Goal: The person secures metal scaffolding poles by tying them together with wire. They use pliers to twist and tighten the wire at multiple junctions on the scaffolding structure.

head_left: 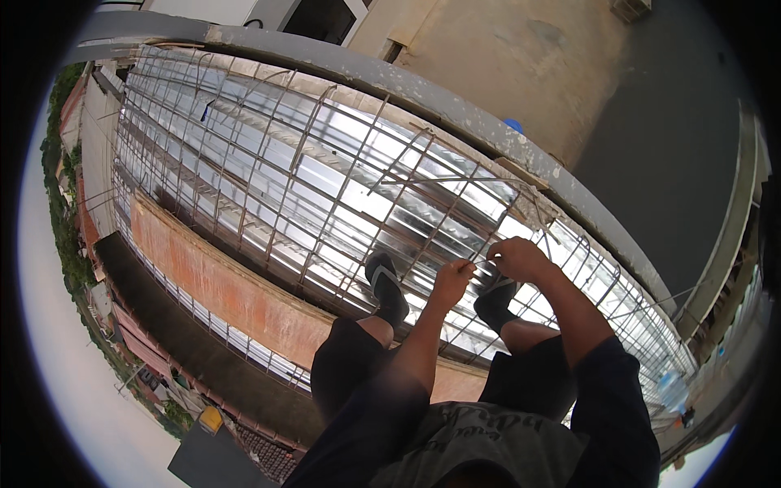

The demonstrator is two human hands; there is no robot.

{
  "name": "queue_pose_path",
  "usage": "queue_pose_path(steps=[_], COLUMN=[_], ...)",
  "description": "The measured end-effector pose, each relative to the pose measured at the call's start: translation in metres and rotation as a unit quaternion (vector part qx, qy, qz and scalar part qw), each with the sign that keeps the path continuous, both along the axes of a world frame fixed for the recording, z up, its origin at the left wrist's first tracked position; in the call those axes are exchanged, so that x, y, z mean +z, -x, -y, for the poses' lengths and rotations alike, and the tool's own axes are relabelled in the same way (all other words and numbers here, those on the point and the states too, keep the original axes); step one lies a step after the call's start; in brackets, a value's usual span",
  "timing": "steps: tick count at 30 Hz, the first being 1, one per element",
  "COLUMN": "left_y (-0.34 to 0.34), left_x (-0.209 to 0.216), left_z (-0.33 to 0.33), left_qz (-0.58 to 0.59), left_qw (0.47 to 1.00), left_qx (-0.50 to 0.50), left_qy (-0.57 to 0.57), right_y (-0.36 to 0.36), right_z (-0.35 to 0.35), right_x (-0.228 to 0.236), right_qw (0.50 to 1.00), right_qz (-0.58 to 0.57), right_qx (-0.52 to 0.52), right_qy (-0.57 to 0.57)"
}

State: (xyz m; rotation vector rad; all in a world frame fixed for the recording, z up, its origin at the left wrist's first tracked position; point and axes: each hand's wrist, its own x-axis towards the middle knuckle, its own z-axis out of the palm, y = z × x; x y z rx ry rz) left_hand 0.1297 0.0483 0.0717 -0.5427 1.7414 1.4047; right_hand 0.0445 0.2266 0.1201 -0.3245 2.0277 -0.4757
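My left hand [454, 283] and my right hand [518, 259] are held close together above a grid of steel reinforcing bars [355, 167]. The fingers of both are closed in a pinch. Whatever they hold is too small or hidden to make out. Beneath the bars lies shiny corrugated metal sheeting [321, 180]. My feet, in dark socks and sandals [384, 281], rest on the grid on either side of my hands. A loose-looking bar [443, 180] lies across the grid just beyond them.
A grey concrete ledge [455, 102] curves along the far side, with a concrete floor [504, 61] past it. A reddish board [220, 264] runs along the near left. At the right is a clear bluish bottle [673, 392]. Rooftops and trees show far below on the left.
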Motion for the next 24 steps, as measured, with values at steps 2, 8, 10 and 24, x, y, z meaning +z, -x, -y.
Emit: queue_pose_path(steps=[2, 8, 10, 24], left_y=[0.005, 0.040, 0.048, 0.070], left_x=[-0.027, -0.100, -0.131, -0.183], left_z=[-0.003, 0.001, 0.001, -0.007], left_qz=[0.009, -0.093, -0.116, -0.167], left_qw=[0.999, 0.994, 0.989, 0.975], left_qx=[0.043, -0.005, -0.003, 0.070], left_qy=[-0.028, 0.052, 0.086, 0.127], right_y=[0.010, 0.034, 0.038, 0.088], right_z=[-0.001, 0.000, 0.003, -0.016], right_x=[-0.018, -0.094, -0.122, -0.143], right_qw=[1.000, 0.999, 0.997, 0.954], right_qz=[0.000, -0.030, -0.069, -0.144], right_qx=[-0.019, -0.012, -0.015, -0.147], right_qy=[-0.003, 0.009, 0.015, -0.216])
